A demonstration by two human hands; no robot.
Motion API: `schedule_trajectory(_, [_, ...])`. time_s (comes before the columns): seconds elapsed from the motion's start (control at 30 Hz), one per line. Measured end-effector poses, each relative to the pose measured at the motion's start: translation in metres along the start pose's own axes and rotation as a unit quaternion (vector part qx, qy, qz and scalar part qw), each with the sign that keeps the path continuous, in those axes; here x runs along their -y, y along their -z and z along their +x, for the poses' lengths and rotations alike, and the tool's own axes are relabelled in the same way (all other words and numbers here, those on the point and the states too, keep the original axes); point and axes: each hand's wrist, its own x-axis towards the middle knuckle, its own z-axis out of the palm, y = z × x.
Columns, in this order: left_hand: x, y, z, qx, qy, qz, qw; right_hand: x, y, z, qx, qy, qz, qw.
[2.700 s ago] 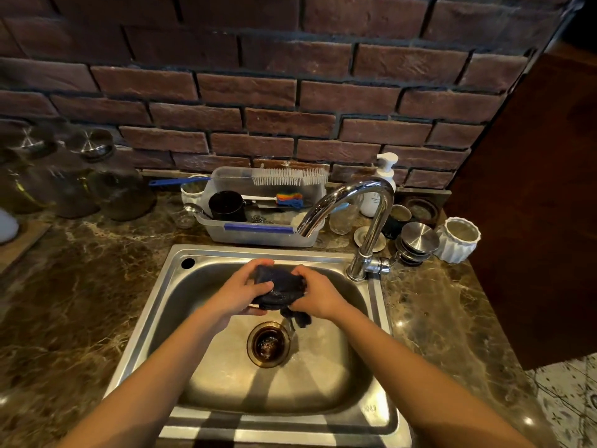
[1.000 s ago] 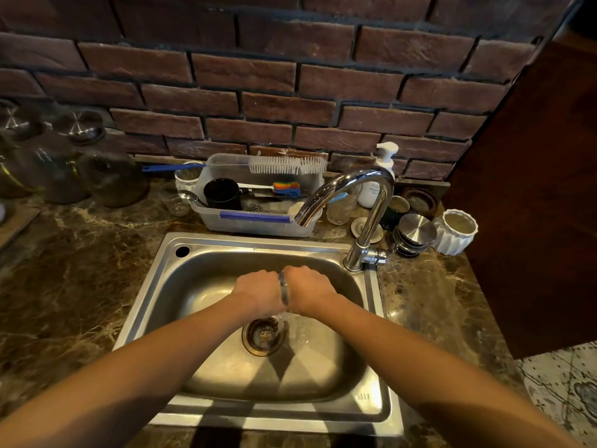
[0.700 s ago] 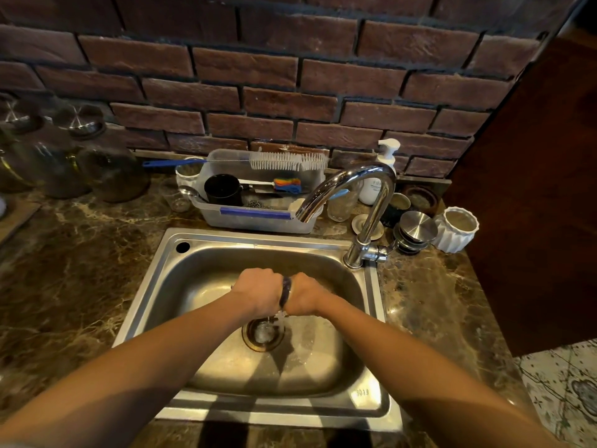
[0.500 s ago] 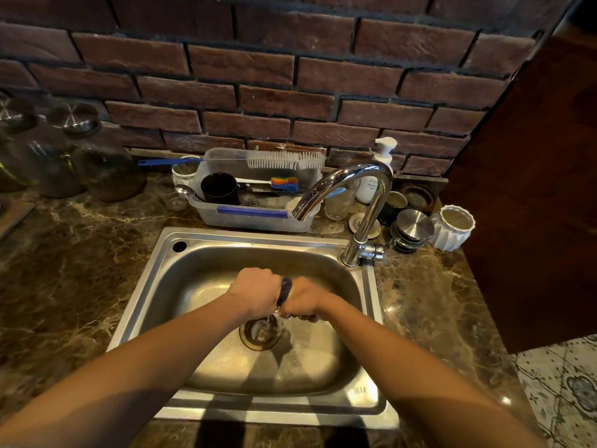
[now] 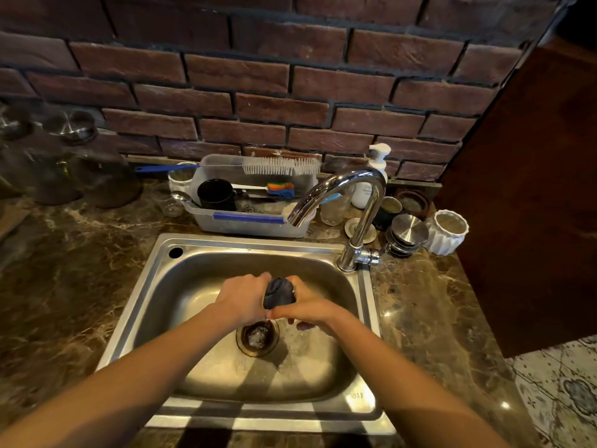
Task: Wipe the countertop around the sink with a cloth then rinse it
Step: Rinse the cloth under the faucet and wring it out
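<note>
We hold the dark cloth (image 5: 279,291) bunched between both hands, above the basin of the steel sink (image 5: 248,243) and just behind the drain (image 5: 257,338). Our left hand (image 5: 243,297) has its grip curled tight on the cloth's left side. Our right hand (image 5: 310,308) has its grip curled round the right side, and the two hands touch at the near edge. Only a small wad of cloth shows between them. Water glistens on the basin floor round the drain. The tap (image 5: 357,192) rises from the sink's back right corner. Behind the sink, on the brown marble surface (image 5: 64,286), stands a clear plastic tub (image 5: 252,225) with a black cup (image 5: 215,194) inside and a white brush (image 5: 280,165) across its rim. A soap dispenser (image 5: 376,166) and a white ribbed pot (image 5: 447,232) stand to the right and glass jars (image 5: 97,176) to the left, near the brick wall (image 5: 258,76)
</note>
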Motion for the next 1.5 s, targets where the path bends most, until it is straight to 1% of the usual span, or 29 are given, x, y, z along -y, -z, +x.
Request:
schedule_trajectory(0.03, [0.007,0.0,0.001,0.033,0.001,-0.061,0.998,0.0,0.002,-0.002,-0.004,0.012,0.02,1.0])
schedule_trajectory(0.07, [0.012,0.0,0.001,0.069,-0.003,-0.142,0.987,0.001,0.005,-0.003,-0.011,0.023,0.051,0.998])
schedule_trajectory(0.1, [0.016,0.002,0.001,0.1,-0.009,-0.229,0.968,0.002,0.007,-0.004,-0.02,0.033,0.089,0.995])
schedule_trajectory(0.13, [0.018,0.005,0.001,0.114,-0.012,-0.307,0.945,0.003,0.009,-0.005,-0.029,0.046,0.125,0.991])
schedule_trajectory(0.2, [0.018,0.011,-0.002,0.101,-0.015,-0.409,0.907,0.003,0.013,-0.005,-0.04,0.073,0.177,0.981])
schedule_trajectory(0.27, [0.018,0.018,-0.005,0.081,-0.029,-0.461,0.883,0.004,0.015,-0.005,-0.044,0.095,0.209,0.972])
schedule_trajectory(0.33, [0.022,0.023,-0.009,0.083,-0.046,-0.49,0.866,0.004,0.017,-0.006,-0.044,0.109,0.211,0.97])
schedule_trajectory(0.43, [0.027,0.029,-0.013,0.103,-0.05,-0.533,0.839,0.006,0.018,-0.009,-0.059,0.126,0.198,0.97])
schedule_trajectory(0.5, [0.031,0.031,-0.015,0.102,-0.041,-0.564,0.818,0.008,0.019,-0.01,-0.068,0.14,0.188,0.97])
schedule_trajectory(0.63, [0.035,0.034,-0.019,0.095,-0.027,-0.626,0.773,0.01,0.021,-0.014,-0.047,0.148,0.132,0.979])
schedule_trajectory(0.7, [0.03,0.035,-0.019,0.079,-0.004,-0.675,0.734,0.009,0.02,-0.015,-0.046,0.156,0.094,0.982])
schedule_trajectory(0.77, [0.026,0.033,-0.016,0.034,0.047,-0.735,0.676,0.005,0.018,-0.015,-0.066,0.191,0.009,0.979])
schedule_trajectory(0.8, [0.023,0.032,-0.014,0.009,0.071,-0.748,0.66,0.003,0.016,-0.014,-0.074,0.207,-0.029,0.975])
schedule_trajectory(0.83, [0.021,0.031,-0.013,-0.01,0.086,-0.744,0.663,0.003,0.014,-0.017,-0.076,0.214,-0.047,0.973])
schedule_trajectory(0.9, [0.013,0.028,-0.013,-0.027,0.094,-0.732,0.675,0.005,0.009,-0.02,-0.057,0.217,-0.033,0.974])
schedule_trajectory(1.0, [-0.002,0.027,-0.02,-0.03,0.066,-0.734,0.675,0.005,0.003,-0.021,-0.057,0.192,-0.038,0.979])
schedule_trajectory(1.03, [-0.005,0.026,-0.02,-0.031,0.056,-0.738,0.672,0.006,0.001,-0.021,-0.061,0.18,-0.015,0.982])
schedule_trajectory(1.1, [-0.007,0.023,-0.022,-0.029,0.039,-0.745,0.666,0.006,0.001,-0.021,-0.078,0.154,0.039,0.984])
schedule_trajectory(1.13, [-0.008,0.022,-0.022,-0.024,0.027,-0.746,0.665,0.007,0.001,-0.02,-0.09,0.156,0.048,0.983])
schedule_trajectory(1.2, [-0.008,0.018,-0.023,-0.021,0.003,-0.741,0.671,0.007,0.004,-0.019,-0.125,0.187,0.031,0.974])
schedule_trajectory(1.23, [-0.008,0.018,-0.024,-0.03,-0.005,-0.732,0.68,0.006,0.006,-0.018,-0.142,0.199,0.025,0.969])
schedule_trajectory(1.3, [-0.008,0.018,-0.026,-0.054,-0.001,-0.715,0.697,0.006,0.009,-0.018,-0.16,0.204,0.026,0.965])
schedule_trajectory(1.33, [-0.008,0.018,-0.026,-0.062,0.008,-0.714,0.697,0.006,0.01,-0.017,-0.161,0.199,0.03,0.966])
schedule_trajectory(1.37, [-0.008,0.018,-0.026,-0.065,0.017,-0.723,0.687,0.007,0.011,-0.017,-0.16,0.189,0.038,0.968])
schedule_trajectory(1.4, [-0.008,0.019,-0.026,-0.063,0.026,-0.744,0.665,0.008,0.011,-0.017,-0.157,0.175,0.062,0.97])
schedule_trajectory(1.43, [-0.008,0.021,-0.026,-0.056,0.037,-0.775,0.628,0.01,0.012,-0.017,-0.154,0.152,0.107,0.97])
schedule_trajectory(1.47, [-0.006,0.022,-0.025,-0.048,0.051,-0.809,0.584,0.012,0.013,-0.017,-0.152,0.121,0.179,0.964])
schedule_trajectory(1.5, [-0.004,0.023,-0.023,-0.043,0.072,-0.835,0.543,0.013,0.014,-0.017,-0.149,0.096,0.261,0.949])
